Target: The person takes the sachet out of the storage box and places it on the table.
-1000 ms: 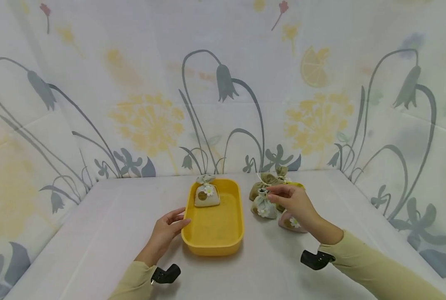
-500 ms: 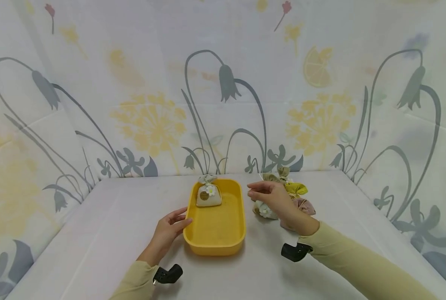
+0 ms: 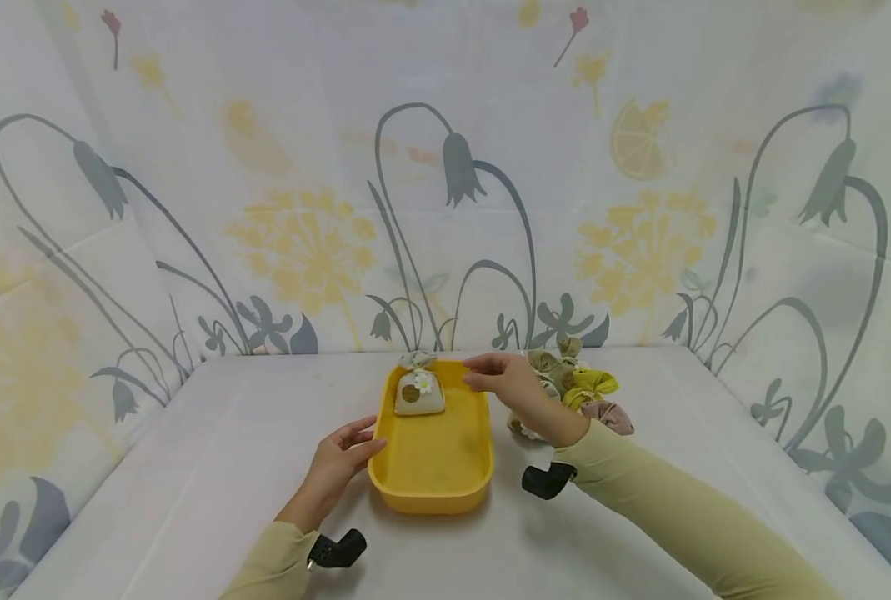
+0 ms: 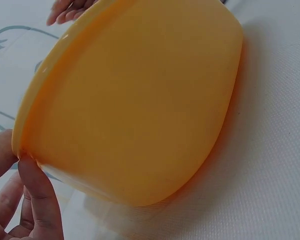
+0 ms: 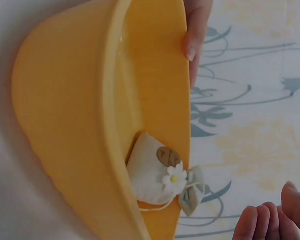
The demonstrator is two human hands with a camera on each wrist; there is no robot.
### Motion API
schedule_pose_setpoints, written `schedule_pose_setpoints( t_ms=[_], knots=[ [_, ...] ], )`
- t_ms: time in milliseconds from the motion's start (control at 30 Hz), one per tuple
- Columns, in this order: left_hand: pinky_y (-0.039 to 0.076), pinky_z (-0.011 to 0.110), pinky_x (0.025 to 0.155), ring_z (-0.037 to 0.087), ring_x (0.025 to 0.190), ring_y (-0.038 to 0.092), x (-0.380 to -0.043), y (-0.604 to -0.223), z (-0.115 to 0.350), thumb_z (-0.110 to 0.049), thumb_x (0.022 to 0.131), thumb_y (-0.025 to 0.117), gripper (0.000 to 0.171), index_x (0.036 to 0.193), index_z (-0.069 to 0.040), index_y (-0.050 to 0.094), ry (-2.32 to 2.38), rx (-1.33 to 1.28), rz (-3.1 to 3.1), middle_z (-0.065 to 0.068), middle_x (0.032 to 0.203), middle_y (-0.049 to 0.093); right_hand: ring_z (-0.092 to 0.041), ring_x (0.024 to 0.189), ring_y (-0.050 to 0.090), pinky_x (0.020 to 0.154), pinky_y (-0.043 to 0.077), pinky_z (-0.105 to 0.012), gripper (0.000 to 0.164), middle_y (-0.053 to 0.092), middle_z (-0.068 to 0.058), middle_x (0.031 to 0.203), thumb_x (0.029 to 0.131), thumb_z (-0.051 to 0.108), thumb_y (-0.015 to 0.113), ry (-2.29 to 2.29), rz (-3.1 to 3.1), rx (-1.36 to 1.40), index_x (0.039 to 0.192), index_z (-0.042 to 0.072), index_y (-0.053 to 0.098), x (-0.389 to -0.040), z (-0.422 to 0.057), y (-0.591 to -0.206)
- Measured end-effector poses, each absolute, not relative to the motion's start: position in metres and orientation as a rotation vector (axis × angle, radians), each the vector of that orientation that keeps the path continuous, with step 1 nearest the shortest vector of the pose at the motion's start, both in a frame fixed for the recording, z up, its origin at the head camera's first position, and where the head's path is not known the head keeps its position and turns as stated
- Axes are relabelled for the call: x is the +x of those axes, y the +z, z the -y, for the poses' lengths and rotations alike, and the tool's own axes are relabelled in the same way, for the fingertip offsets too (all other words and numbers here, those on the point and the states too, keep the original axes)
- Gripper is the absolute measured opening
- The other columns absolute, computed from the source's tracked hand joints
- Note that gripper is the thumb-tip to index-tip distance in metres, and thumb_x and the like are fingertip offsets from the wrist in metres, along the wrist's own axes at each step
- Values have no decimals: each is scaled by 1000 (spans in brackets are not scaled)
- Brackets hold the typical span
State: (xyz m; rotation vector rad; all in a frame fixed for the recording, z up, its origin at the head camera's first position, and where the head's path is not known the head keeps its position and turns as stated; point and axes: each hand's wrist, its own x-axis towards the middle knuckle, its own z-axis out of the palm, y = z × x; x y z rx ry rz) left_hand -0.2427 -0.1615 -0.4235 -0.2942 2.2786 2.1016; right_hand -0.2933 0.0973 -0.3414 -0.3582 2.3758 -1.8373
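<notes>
My left hand [image 3: 340, 458] pinches the near-left rim of a yellow plastic tray [image 3: 430, 502], thumb over the edge; the left wrist view shows thumb and finger at the rim. Inside the tray's far left corner sits a cream sachet [image 3: 419, 393] with a tied pale-green top, a white flower and a round brown tag. Over the tray's far right edge is my right hand [image 3: 516, 387], its fingers loosely bent. In the right wrist view these fingers [image 5: 262, 220] show nothing between them. A pale sachet [image 3: 522, 429] lies partly hidden behind the right forearm.
Right of the tray several tied sachets are clustered: an olive one [image 3: 550, 367], a yellow one [image 3: 591, 385] and a pink one [image 3: 608, 415]. A white cloth covers the table [image 3: 250, 433]. Behind it hangs a flower-printed curtain [image 3: 445, 250].
My right hand has moved left from the sachet cluster to the tray's far right edge, while the pale sachet stays behind. The left hand keeps its place on the rim.
</notes>
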Motion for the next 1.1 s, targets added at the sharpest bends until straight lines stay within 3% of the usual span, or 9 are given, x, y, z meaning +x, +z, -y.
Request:
schedule_pose_setpoints(
  t_ms=[167,500,900,1100],
  knots=[
    [51,33,85,21,92,57,-243,-423,161,-13,85,68,46,128,-4,55,2105,-282,-2276,17,114,53,-24,97,61,86,50,-34,30,62,-15,111,86,8,67,-1890,-2317,-366,114,-1,63,-303,-82,-339],
    [51,32,84,20,91,57,-245,-424,160,-14,85,69,46,128,-6,55,2102,-287,-2275,16,114,53,-33,102,57,86,50,-35,34,62,-15,107,86,4,65,-1938,-2286,-375,117,-8,58,-328,-58,-350],
    [50,33,86,21,93,58,-242,-421,160,-15,84,69,46,128,-6,55,2089,-293,-2279,15,114,54,-27,91,59,84,50,-35,28,63,-12,93,82,2,69,-1910,-2442,-247,109,-4,65,-354,-34,-360],
    [51,33,85,20,92,58,-242,-423,162,-14,85,68,46,128,-5,55,2107,-290,-2262,14,113,54,-29,91,58,81,50,-32,31,62,-15,96,79,1,71,-1772,-2568,-227,109,-4,64,-364,-28,-364]
  ],
)
